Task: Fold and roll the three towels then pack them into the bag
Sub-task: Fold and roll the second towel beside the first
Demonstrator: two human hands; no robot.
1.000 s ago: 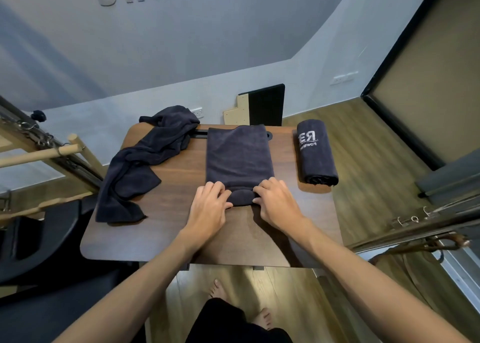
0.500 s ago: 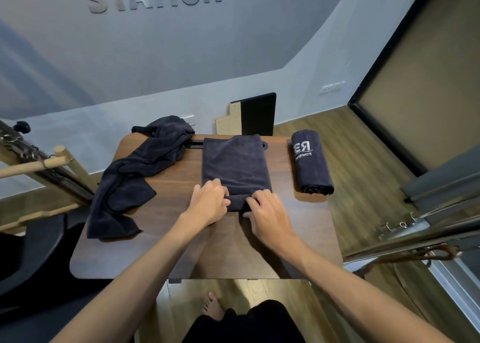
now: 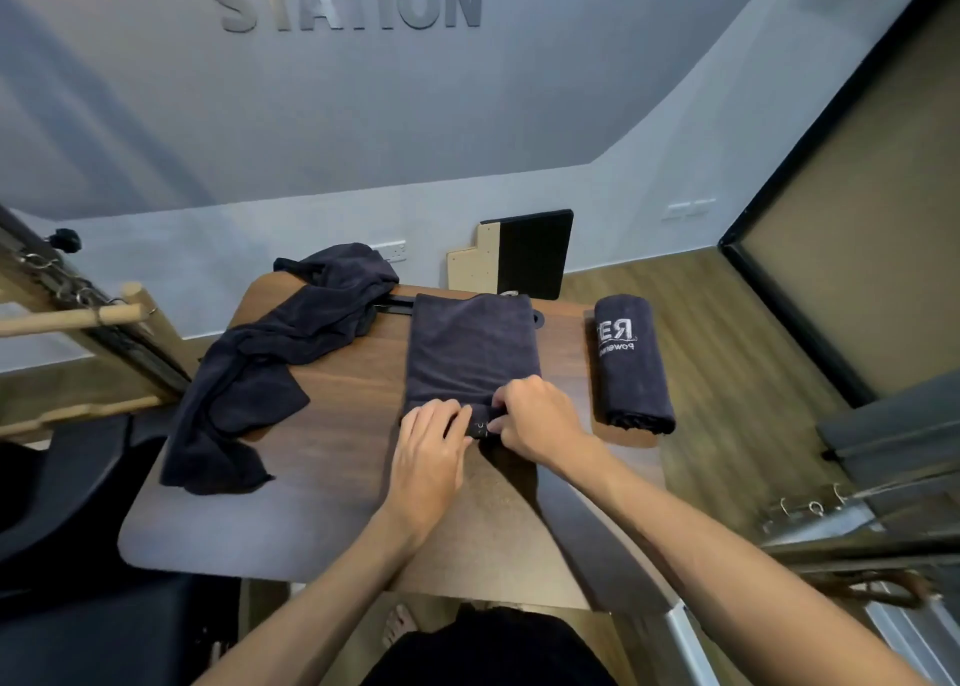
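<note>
A dark navy folded towel (image 3: 470,345) lies lengthwise in the middle of the brown table (image 3: 332,498). Its near end is turned up into a small roll. My left hand (image 3: 431,457) and my right hand (image 3: 535,418) both grip that rolled end, fingers curled over it. A finished rolled towel (image 3: 631,368) with white lettering lies at the table's right edge. A third towel (image 3: 270,368), unfolded and crumpled, sprawls over the table's left side. No bag is in view.
A black and beige board (image 3: 519,254) leans on the wall behind the table. Wooden bars and metal frame parts (image 3: 78,316) stand at the left, metal rails (image 3: 857,509) at the right. A black seat (image 3: 57,503) sits at lower left.
Both hands have pushed the rolled end of the middle towel a little farther from me. The roll is slightly thicker and white print shows on it.
</note>
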